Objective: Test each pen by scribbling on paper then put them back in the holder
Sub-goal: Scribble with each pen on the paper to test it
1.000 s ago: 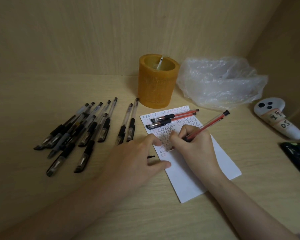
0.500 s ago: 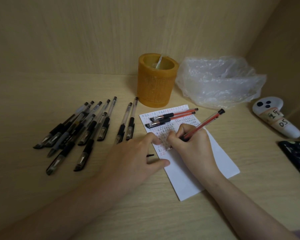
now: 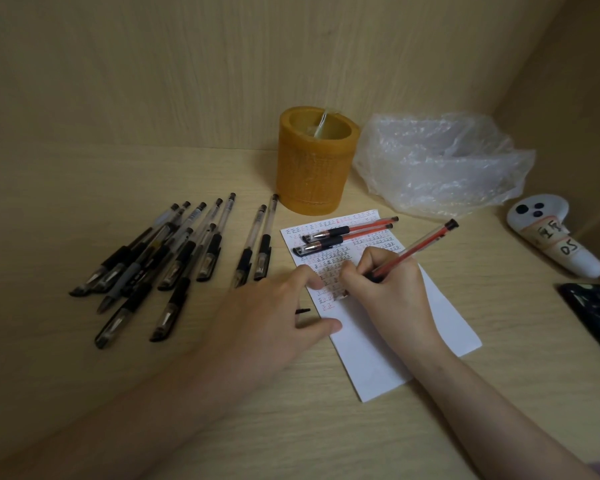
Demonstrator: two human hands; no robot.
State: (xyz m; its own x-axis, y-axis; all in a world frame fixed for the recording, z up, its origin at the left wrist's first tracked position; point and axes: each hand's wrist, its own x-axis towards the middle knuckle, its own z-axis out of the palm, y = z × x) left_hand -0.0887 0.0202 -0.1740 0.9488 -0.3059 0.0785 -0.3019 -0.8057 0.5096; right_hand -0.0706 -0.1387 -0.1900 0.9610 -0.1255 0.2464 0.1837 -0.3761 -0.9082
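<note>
While the left hand (image 3: 274, 317) lies flat, fingers spread on the white scribbled paper sheet (image 3: 388, 344), the right hand (image 3: 388, 292) pinches a slim red-barrelled pen (image 3: 420, 249). Its tip sits hidden beneath those curled fingertips.

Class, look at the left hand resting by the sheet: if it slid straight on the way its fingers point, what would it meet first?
Probably the paper: the left hand points right and slightly away, its fingertips already at the sheet's left edge. Further along that line sits the right hand gripping the red pen.
</note>
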